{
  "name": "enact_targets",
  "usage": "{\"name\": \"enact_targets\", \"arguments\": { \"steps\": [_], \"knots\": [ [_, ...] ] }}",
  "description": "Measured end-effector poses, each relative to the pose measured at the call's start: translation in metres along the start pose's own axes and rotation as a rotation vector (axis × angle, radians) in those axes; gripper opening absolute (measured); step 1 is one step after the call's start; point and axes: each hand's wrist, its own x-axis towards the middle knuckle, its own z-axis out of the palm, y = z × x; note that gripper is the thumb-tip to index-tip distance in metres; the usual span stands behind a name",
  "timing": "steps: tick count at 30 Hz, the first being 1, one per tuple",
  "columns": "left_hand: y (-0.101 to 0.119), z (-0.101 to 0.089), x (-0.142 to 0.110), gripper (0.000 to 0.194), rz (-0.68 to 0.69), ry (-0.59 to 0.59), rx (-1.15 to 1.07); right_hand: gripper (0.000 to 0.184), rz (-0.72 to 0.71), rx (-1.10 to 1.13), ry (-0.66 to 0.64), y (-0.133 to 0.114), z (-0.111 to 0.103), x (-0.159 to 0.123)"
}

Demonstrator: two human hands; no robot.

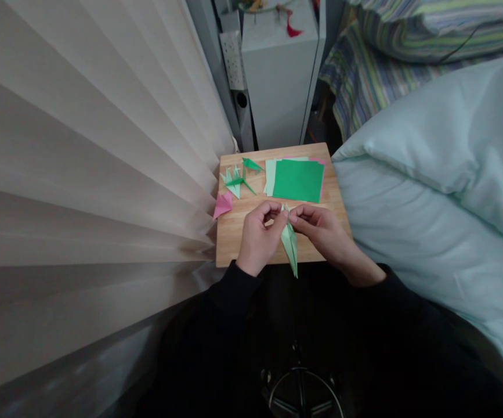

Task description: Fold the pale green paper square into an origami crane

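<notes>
A long, pale green folded paper piece (290, 247) hangs point-down over the near edge of a small wooden board (234, 232). My left hand (260, 235) pinches its upper end from the left with closed fingers. My right hand (323, 229) pinches the same end from the right. Both thumbs and forefingers meet at the top of the fold. Black sleeves cover both forearms.
A stack of square papers with a dark green sheet (298, 180) on top lies at the board's far right. Green folded figures (239, 177) and a pink folded piece (223, 204) sit at far left. A pleated curtain (81, 174) stands left, pale bedding (442, 191) right, a white cabinet (279, 75) behind.
</notes>
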Motion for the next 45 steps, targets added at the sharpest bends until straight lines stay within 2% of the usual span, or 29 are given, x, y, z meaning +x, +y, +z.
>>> {"name": "enact_targets", "arguments": {
  "steps": [4, 8, 16, 22, 29, 45],
  "knots": [
    [-0.002, 0.004, 0.001, 0.012, 0.008, 0.027, -0.002, 0.038, -0.002, -0.004, 0.011, 0.001, 0.002, 0.0],
    [-0.004, 0.005, 0.002, 0.012, -0.04, 0.035, -0.044, 0.036, 0.005, -0.002, 0.009, 0.002, 0.003, 0.001],
    [0.004, -0.002, 0.001, 0.019, -0.073, -0.046, -0.093, 0.03, -0.031, -0.065, 0.016, -0.002, 0.002, 0.0],
    [-0.001, -0.005, 0.004, 0.022, -0.098, -0.101, -0.143, 0.029, -0.1, -0.113, 0.031, -0.001, 0.002, -0.001],
    [-0.008, -0.008, 0.006, 0.024, -0.116, -0.091, -0.178, 0.026, -0.133, -0.148, 0.046, 0.001, 0.002, -0.001],
    [-0.004, -0.003, 0.003, 0.016, -0.092, 0.006, -0.171, 0.018, -0.17, -0.253, 0.036, -0.003, 0.002, -0.003]
  ]
}}
